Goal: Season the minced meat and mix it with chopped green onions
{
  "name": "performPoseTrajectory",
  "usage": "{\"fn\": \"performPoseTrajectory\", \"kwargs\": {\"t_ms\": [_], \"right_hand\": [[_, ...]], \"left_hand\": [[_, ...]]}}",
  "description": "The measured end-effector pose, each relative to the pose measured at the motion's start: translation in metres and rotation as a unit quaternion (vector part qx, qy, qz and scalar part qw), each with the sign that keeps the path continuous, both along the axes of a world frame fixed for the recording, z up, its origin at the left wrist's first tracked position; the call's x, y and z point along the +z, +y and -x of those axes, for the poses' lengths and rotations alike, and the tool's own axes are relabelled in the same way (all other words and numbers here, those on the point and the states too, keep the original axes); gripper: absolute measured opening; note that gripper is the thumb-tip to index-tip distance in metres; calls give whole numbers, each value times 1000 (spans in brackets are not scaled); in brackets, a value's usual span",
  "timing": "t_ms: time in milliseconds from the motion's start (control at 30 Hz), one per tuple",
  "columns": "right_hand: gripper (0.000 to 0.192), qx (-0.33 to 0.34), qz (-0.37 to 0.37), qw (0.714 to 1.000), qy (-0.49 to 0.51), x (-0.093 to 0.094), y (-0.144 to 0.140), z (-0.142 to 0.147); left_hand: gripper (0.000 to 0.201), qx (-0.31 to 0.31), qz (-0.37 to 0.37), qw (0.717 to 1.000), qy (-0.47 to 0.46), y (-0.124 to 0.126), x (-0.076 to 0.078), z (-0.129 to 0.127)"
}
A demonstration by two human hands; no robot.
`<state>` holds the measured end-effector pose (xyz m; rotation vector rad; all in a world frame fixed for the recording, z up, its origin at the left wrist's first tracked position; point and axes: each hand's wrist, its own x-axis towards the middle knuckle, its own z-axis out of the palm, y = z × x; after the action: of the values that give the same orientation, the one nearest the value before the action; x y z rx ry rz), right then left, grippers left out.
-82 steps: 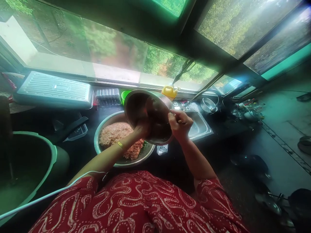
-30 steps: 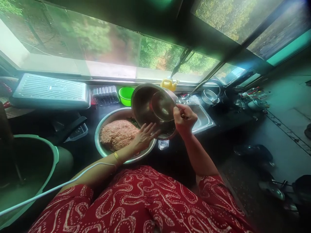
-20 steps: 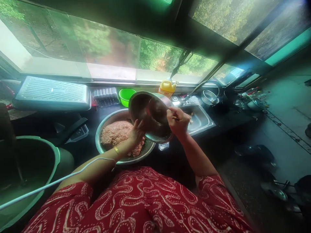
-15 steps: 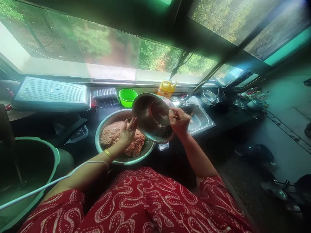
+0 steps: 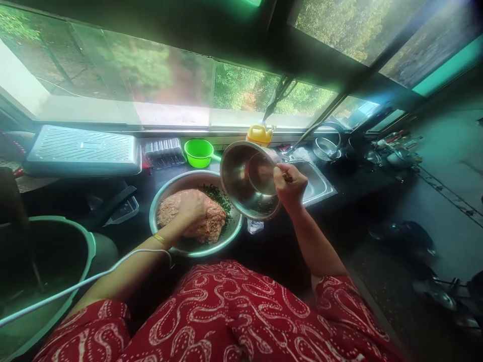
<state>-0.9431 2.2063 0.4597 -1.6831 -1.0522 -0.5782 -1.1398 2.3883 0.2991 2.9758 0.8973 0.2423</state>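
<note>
My right hand grips the rim of a steel mixing bowl, which is tilted on its side with its inside facing me. Its inside looks wet, and I make out no food in it. Below and to the left is a wide metal basin holding a big mound of pink minced meat. Chopped green herbs lie along the basin's far and right side. My left hand is over the mound, seemingly touching it; motion smears its fingers.
Behind the basin stand a green dipper, a stack of clear plastic trays and a yellow jug. The sink is to the right. A large tub and a white cable are at left.
My right hand and the steel bowl have shifted right, uncovering the green herbs. My left hand has left the bowl's edge and moved left onto the meat.
</note>
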Motion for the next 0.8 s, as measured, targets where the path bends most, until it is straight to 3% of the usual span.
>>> {"fn": "performPoseTrajectory", "kwargs": {"t_ms": [100,200,333,467,533,633,800], "right_hand": [[16,10,9,1000,9,2,4,9],[16,39,20,999,5,3,8,18],[15,53,24,998,-7,-1,8,20],[17,34,7,998,45,-3,5,11],[18,25,-9,996,80,-1,3,4],[18,16,-28,994,106,2,3,-3],[17,8,-43,993,108,10,3,-5]], "left_hand": [[59,-110,-47,992,-35,-25,21,-21],[67,-207,-67,976,-27,-35,24,-39],[64,-130,-98,986,-35,-19,14,-39],[71,-72,-100,989,-80,3,2,-15],[67,-8,-88,991,-96,11,-2,-7],[56,86,-12,991,-98,20,-1,-10],[44,96,152,968,-177,22,27,-52]]}}
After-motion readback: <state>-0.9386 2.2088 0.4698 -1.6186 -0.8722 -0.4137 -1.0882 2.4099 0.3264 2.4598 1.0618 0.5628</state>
